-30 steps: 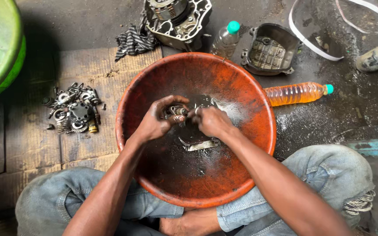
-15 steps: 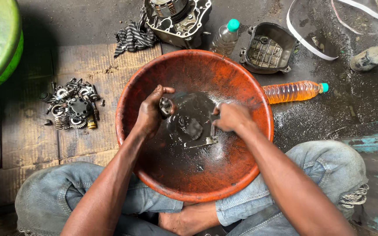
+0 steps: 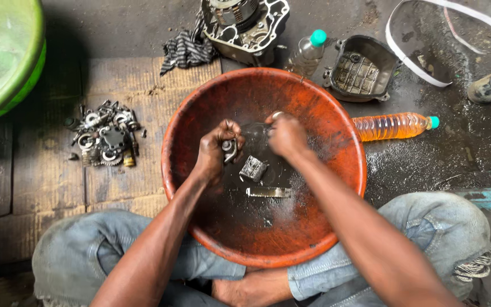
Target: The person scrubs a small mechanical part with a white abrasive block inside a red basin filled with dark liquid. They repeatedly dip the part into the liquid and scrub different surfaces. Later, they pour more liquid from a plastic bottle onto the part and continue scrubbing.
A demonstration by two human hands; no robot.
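An orange basin holding dark oily liquid sits between my knees. My left hand is shut on a small round metal part just above the liquid. My right hand is close beside it, its fingers curled down at the far edge of the pool; what they hold is hidden. A square ridged metal piece and a flat metal strip lie in the liquid below my hands.
A pile of gears, springs and bolts lies on cardboard to the left. A green tub stands far left. Beyond the basin are an engine casing, a striped rag, a clear bottle, a metal cover and an amber bottle.
My hands parted, then came near each other again. The right hand moved from the basin's right side up to the far edge of the liquid. The left hand kept its small part.
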